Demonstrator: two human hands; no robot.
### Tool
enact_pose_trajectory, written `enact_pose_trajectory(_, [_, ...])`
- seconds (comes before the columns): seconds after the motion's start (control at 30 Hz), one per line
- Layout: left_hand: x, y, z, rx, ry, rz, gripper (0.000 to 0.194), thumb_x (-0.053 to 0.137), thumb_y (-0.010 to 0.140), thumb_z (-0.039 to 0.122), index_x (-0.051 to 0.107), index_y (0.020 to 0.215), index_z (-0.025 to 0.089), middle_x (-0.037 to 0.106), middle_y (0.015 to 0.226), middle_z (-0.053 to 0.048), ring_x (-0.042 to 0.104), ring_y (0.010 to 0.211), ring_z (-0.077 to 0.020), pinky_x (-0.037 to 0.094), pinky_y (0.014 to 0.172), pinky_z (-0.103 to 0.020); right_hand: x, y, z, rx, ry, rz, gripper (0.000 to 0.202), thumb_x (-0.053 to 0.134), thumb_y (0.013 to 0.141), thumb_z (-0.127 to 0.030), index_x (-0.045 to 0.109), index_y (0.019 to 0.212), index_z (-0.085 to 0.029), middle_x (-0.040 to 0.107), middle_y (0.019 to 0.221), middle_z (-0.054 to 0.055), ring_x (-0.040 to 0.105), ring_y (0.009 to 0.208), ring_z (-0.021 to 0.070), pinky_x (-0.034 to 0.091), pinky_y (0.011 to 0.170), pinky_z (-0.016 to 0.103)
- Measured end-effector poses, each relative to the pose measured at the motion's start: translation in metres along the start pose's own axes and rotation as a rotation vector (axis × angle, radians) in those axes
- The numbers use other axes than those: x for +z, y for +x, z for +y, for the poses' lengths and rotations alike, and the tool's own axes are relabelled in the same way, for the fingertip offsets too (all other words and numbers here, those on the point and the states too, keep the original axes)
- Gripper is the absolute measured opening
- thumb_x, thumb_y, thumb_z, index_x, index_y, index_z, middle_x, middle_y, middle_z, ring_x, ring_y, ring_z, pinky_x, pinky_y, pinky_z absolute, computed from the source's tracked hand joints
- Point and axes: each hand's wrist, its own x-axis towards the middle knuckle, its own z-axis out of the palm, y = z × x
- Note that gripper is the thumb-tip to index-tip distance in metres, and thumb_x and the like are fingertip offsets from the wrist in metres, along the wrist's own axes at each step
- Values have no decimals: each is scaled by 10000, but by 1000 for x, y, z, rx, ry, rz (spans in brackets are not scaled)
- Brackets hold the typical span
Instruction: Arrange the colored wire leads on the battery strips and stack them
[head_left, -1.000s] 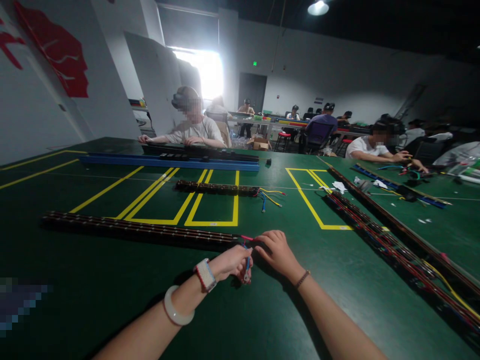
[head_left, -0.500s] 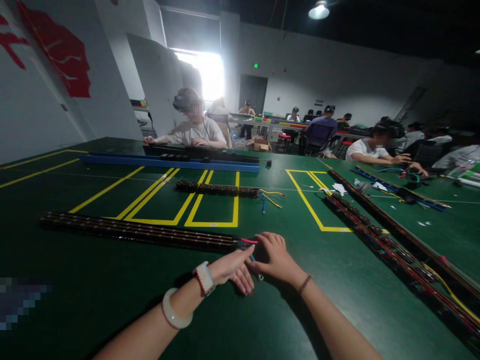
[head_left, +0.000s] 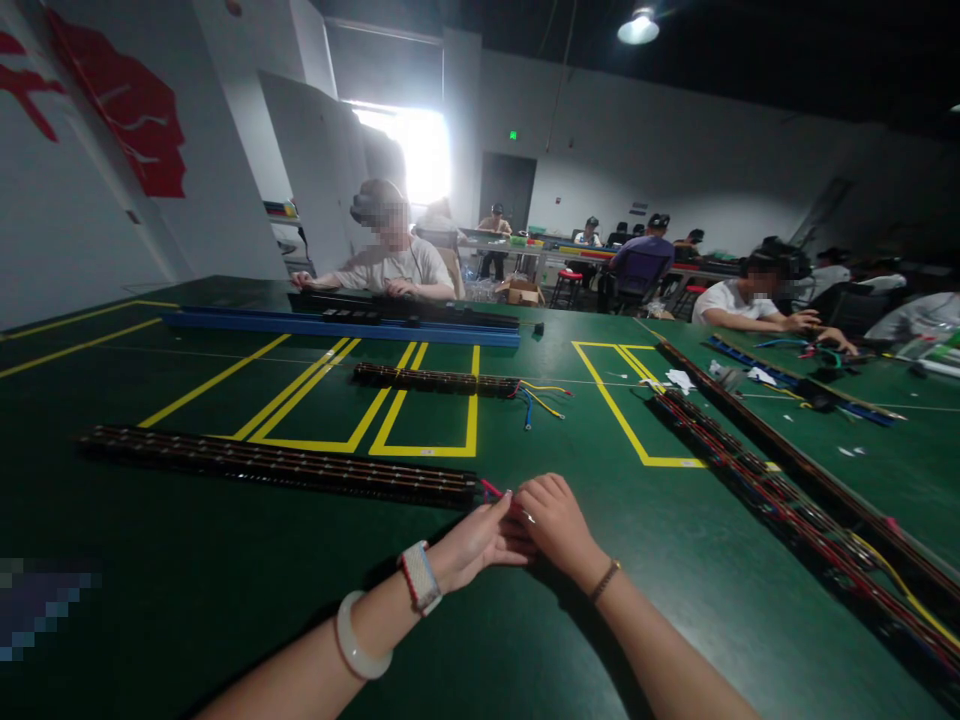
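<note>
A long dark wired strip lies on the green table, with red wires coming from its right end. Around those wires, my left hand has its thumb and fingers closed, palm turned partly up. My right hand meets it from the right, fingers curled and pinched at the wire ends. Both hands touch, and the wire tips are mostly hidden between them. Beyond them lies a shorter dark strip with yellow, blue and red wires at its right end.
Long wired strips run diagonally along the right side. A blue rail lies at the far edge, before a seated person. Another person works at the right. White scraps lie near the strips.
My right hand has closed in against my left hand, its fingers now pinched. My left hand has moved slightly right, and its lower fingers now reach under my right hand.
</note>
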Motion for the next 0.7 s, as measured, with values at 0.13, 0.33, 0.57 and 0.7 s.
enact_pose_trajectory(0.13, [2, 3, -6, 109, -168, 57, 218, 534, 869, 363, 515, 900, 148, 673, 847, -92, 655, 818, -187, 479, 837, -393, -3, 0, -2, -111, -27, -72, 26, 556, 857, -159, 559, 880, -170, 587, 881, 37, 463, 821, 172, 357, 809, 303])
enact_pose_trajectory(0.33, [-1, 8, -11, 166, -265, 79, 140, 587, 844, 276, 539, 850, 145, 663, 845, -70, 637, 810, -162, 488, 784, -331, -13, 4, -8, -205, -48, -160, 138, 545, 857, -148, 558, 992, -171, 592, 954, 48, 480, 911, 185, 346, 876, 324])
enact_pose_trajectory(0.57, [0, 9, -8, 170, -218, 92, 155, 658, 776, 248, 582, 805, 117, 641, 778, -58, 600, 709, -131, 447, 600, -225, -27, 4, -11, -124, 9, -117, 304, 590, 810, -393, 544, 1014, -173, 572, 1040, 93, 465, 947, 211, 306, 909, 363])
enact_pose_trajectory(0.7, [0, 10, -9, 176, -187, 101, 162, 660, 771, 258, 578, 780, 118, 625, 758, -46, 585, 695, -123, 442, 603, -225, -32, 7, -14, -53, -61, -134, 218, 618, 789, -381, 552, 866, -188, 574, 854, 52, 461, 833, 195, 308, 841, 342])
